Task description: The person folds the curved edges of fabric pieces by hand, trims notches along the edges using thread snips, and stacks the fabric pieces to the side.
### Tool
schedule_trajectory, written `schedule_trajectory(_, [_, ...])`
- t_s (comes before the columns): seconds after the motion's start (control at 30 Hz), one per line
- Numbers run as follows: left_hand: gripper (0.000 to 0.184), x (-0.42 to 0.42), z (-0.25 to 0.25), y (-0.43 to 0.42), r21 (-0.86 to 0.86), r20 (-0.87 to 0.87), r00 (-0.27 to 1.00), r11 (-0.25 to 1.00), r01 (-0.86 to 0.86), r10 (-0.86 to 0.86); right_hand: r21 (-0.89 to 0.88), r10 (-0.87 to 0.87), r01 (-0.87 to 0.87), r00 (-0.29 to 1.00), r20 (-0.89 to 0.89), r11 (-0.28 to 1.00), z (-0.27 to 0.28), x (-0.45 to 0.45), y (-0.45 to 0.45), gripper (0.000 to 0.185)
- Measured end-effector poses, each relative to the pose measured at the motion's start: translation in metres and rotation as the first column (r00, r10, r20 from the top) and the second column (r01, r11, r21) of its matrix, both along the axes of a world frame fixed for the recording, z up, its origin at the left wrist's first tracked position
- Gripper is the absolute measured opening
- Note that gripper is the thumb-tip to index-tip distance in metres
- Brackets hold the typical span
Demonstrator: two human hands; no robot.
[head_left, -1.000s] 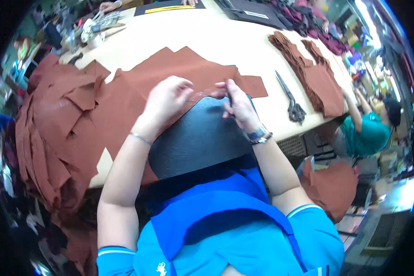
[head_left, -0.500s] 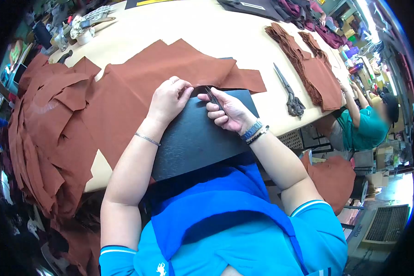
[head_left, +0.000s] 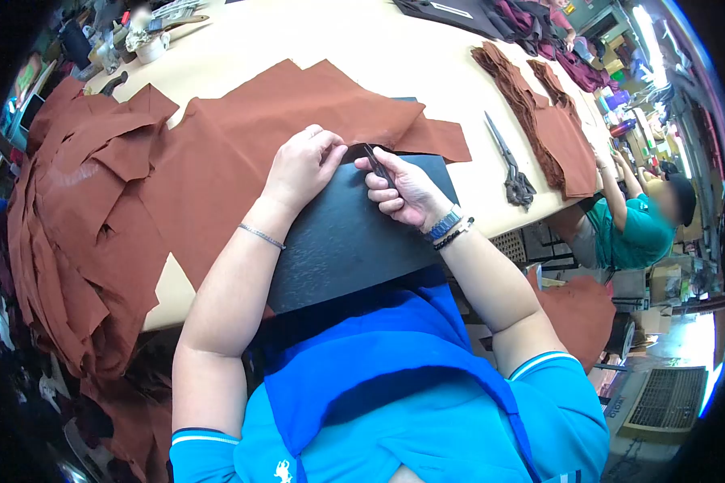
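My left hand (head_left: pixel 304 165) is closed, thumb and fingertips pinching the near edge of a reddish-brown leather piece (head_left: pixel 242 133). Just right of it, my right hand (head_left: pixel 403 189) wraps round small dark thread snips (head_left: pixel 379 167), their tips pointing up toward the leather's edge. A gap separates the two hands. Beneath them lies a black board (head_left: pixel 354 233), partly covered by the leather at its far side. My fingers hide the exact spot pinched on the left.
Large scissors (head_left: pixel 507 165) lie to the right, beside stacked brown leather pieces (head_left: pixel 568 153). More leather (head_left: pixel 89 209) heaps at the left. A white cup (head_left: pixel 151 48) and a brush (head_left: pixel 181 22) stand far left. A co-worker in green (head_left: pixel 636 229) is at the right.
The view has shifted slightly. My right hand has turned a little with the snips, staying near the leather's edge. My left hand keeps its pinch.
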State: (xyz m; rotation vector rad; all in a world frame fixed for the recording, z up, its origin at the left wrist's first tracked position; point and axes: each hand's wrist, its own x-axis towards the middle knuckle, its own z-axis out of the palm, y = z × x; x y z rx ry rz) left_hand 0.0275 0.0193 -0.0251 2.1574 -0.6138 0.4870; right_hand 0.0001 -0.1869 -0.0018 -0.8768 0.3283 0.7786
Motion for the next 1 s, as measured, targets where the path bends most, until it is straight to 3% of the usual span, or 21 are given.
schedule_trajectory(0.27, [0.011,-0.001,0.001,0.0,-0.005,-0.035,0.999,1.0,-0.004,0.003,-0.069,-0.027,0.032,0.997,0.075,0.997,-0.001,-0.001,0.006,0.034])
schedule_trajectory(0.37, [0.011,-0.001,0.001,0.0,-0.011,-0.041,0.999,1.0,-0.006,0.006,-0.006,0.016,-0.016,1.0,0.017,1.0,-0.001,-0.001,0.002,0.034])
schedule_trajectory(0.63, [0.011,0.0,0.0,0.0,-0.009,-0.036,0.999,1.0,-0.009,0.008,-0.088,0.003,0.004,0.997,0.077,0.996,0.001,-0.003,0.007,0.034])
schedule_trajectory(0.8, [0.012,-0.001,0.0,0.0,-0.021,-0.03,1.0,1.0,0.002,-0.003,-0.033,0.029,-0.029,1.0,0.009,0.999,0.0,0.007,0.011,0.035])
schedule_trajectory(0.9, [0.012,0.0,0.0,0.0,-0.003,-0.005,1.0,1.0,0.001,-0.001,-0.052,-0.005,0.008,0.998,0.062,0.999,-0.003,0.002,0.011,0.036])
schedule_trajectory(1.0, [0.017,-0.002,0.009,0.002,0.094,-0.152,0.988,0.995,0.012,0.002,-0.148,-0.068,0.102,0.973,0.22,0.984,0.011,-0.017,0.004,0.037])
